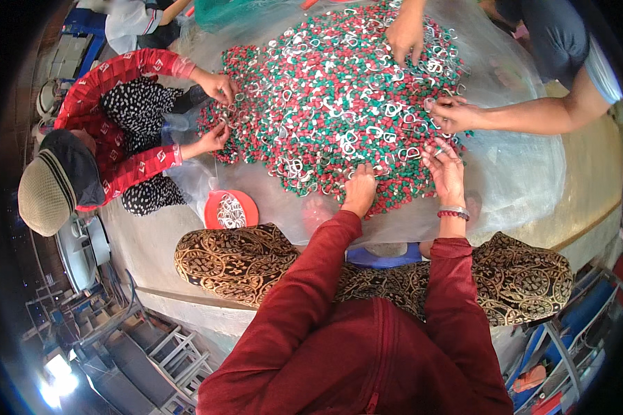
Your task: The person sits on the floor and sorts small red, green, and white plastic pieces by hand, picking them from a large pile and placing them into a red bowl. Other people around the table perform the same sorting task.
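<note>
Clear plastic sheeting [519, 183] on a pale flat surface [145, 242], spread with one heap of small red, green and white pieces [339, 104], white rings mixed through. At the near edge, left hand [360, 190] narrow, fingertips down among the pieces; right hand [446, 173] farther right, fingers loosely bent; cannot tell about anything held in either. Off to the left, orange-red bowl [252, 209] of white rings [230, 211]. Beyond, co-worker in red shirt [93, 90] working at the heap's left edge; opposite, another's bare forearm [533, 117] reaching in.

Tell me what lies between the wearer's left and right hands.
In the head view, small red and green pieces, some white ones among them, lie between the left hand and the right hand.
</note>
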Demonstrator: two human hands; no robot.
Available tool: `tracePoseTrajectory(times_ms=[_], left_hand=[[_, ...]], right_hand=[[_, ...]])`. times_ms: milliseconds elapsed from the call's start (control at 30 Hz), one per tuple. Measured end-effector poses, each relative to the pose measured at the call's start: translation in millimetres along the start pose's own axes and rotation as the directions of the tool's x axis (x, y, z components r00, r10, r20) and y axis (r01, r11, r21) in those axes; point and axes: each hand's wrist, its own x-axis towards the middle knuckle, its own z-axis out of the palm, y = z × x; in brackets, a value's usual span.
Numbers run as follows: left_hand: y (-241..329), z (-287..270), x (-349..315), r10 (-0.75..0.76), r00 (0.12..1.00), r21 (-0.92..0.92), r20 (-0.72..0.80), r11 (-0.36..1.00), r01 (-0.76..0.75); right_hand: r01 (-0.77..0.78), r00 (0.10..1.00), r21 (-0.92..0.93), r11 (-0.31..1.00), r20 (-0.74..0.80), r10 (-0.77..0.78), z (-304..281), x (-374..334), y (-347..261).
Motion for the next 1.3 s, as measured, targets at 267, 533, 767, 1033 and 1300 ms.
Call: tracePoseTrajectory(times_ms=[267, 533, 767, 1033, 1300], left_hand=[[-16.2, 29.1, -18.7, 0.201, 0.98, -0.062, -0.002, 0.978, -0.201], [-19.4, -54.2, 11.0, -0.026, 0.961, -0.338, -0.276, 0.938, -0.071], [-4.7, -30.9, 2.7, 0.132, 0.991, 0.022, 0.019, 0.991, -0.132], [5.2, 8.2, 4.8, 0.118, 0.989, 0.101, 0.089, 0.987, -0.127], [-25.1, -26.1, -17.3, 0.194, 0.981, -0.164, -0.028, 0.967, -0.196]], right_hand=[[0.108, 0.991, -0.462, 0.88, -0.018, -0.131, -19.8, 4.8, 5.1], [0.248, 0.894, -0.969, 0.021, 0.221, -0.389, -3.4, 25.6, 54.7], [-0.077, 0.997, -0.337, 0.938, -0.045, 0.065, -5.5, 21.5, 24.6], [-0.154, 0.882, 0.374, 0.914, 0.468, -0.043, 13.0, -2.3, -43.8], [-0.157, 0.943, 0.031, 0.987, 0.302, 0.141, 35.2, 0.1, -18.2]])
